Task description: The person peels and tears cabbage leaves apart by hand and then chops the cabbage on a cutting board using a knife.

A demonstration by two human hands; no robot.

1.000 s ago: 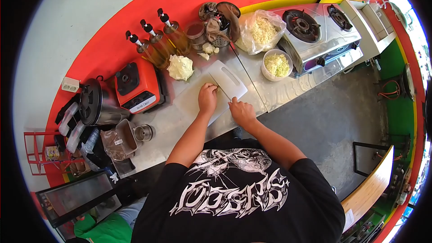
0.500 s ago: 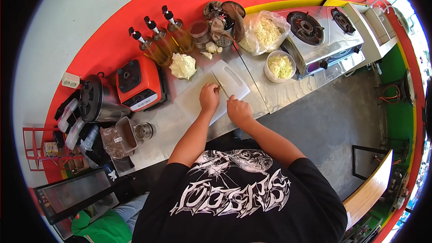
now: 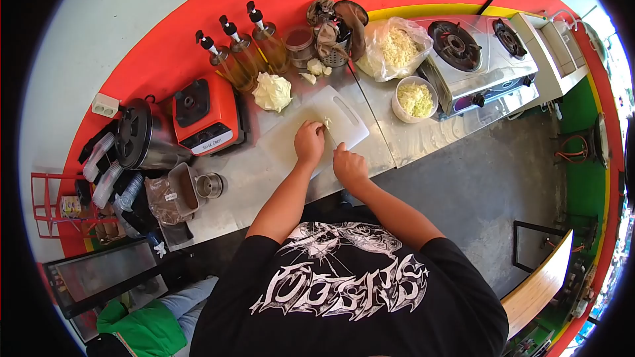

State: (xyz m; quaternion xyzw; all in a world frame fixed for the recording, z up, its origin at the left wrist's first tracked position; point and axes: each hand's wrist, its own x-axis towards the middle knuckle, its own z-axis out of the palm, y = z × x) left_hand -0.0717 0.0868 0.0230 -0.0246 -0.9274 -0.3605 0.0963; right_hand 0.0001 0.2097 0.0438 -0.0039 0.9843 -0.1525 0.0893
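A white cutting board (image 3: 349, 121) lies on the metal counter. My left hand (image 3: 309, 141) is closed over its left part, fingers pressed on a small pale piece that they mostly hide. My right hand (image 3: 350, 164) is wrapped round the handle of a knife (image 3: 333, 137), whose thin blade points up and left beside my left fingertips. Small pale bits (image 3: 327, 121) lie by the blade. Beyond the board sit a cabbage head (image 3: 272, 92) and some loose pale pieces (image 3: 316, 67). To the right stands a tub of shredded cabbage (image 3: 415, 100).
A clear bag of shreds (image 3: 397, 47) sits beside a two-burner stove (image 3: 479, 59). Pump bottles (image 3: 268, 46), a red blender base (image 3: 206, 114), a large pot (image 3: 149, 135) and a steel cup (image 3: 209, 185) stand leftward. A person in green (image 3: 149, 327) is at lower left.
The camera view has shifted slightly. The blade has changed its angle beside my left fingers, and small pale bits now show by it. Both hands keep their grip.
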